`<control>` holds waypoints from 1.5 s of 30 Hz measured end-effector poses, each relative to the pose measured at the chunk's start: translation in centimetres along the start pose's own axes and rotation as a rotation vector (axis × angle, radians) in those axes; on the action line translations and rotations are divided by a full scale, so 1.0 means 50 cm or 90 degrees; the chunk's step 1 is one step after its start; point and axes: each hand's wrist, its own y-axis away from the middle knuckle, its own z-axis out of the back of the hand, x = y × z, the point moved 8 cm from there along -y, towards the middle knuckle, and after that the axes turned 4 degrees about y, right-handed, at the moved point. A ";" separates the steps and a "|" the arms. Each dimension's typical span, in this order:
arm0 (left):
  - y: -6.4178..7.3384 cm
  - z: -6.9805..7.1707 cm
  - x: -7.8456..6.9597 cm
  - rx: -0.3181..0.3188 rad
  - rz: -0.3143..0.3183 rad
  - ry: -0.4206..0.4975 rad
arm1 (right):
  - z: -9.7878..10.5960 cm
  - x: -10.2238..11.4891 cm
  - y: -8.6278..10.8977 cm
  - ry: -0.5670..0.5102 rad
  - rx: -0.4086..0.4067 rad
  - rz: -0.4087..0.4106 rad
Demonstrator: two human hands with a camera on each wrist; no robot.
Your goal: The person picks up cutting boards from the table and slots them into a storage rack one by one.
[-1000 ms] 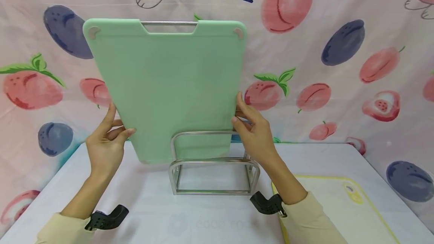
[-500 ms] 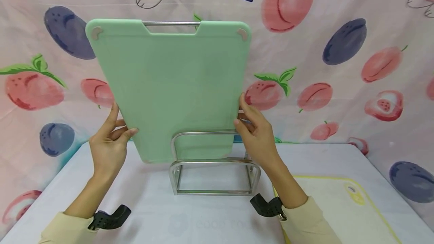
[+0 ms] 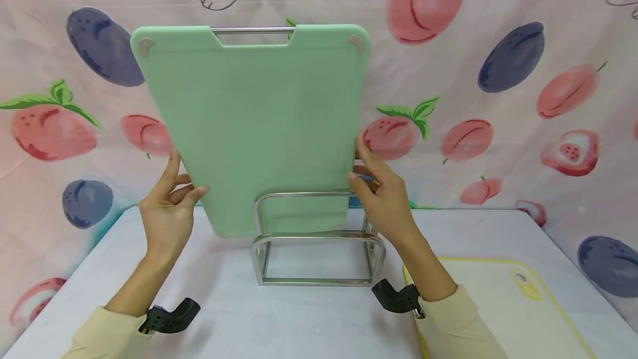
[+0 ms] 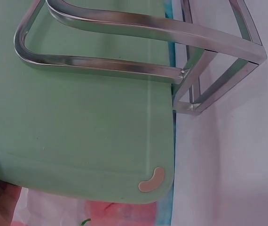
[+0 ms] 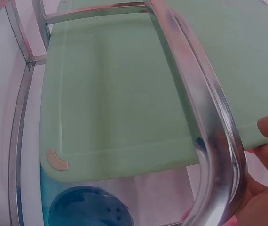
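A large light-green cutting board stands upright between both hands, behind the front bars of a metal rack. Its left part reaches out past the rack's left side. My left hand grips the left edge, thumb on the front face and fingers behind. On the right edge, my right hand pinches the board the same way, close to the rack's upper bar. In the left wrist view, the board's lower corner with a pinkish pad shows beside the rack. Another such pad shows in the right wrist view.
A white cutting board with a yellow rim lies flat on the white table at the right, partly under the right forearm. Behind the table hangs a fruit-print cloth. Black wrist cameras sit on both forearms.
Both hands and the green board have shifted slightly to the right relative to the rack. The grips look the same, and the rack stays in place.
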 end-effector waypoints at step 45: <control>0.004 -0.054 -0.013 0.020 -0.014 0.009 | 0.053 -0.024 0.007 0.030 0.010 -0.051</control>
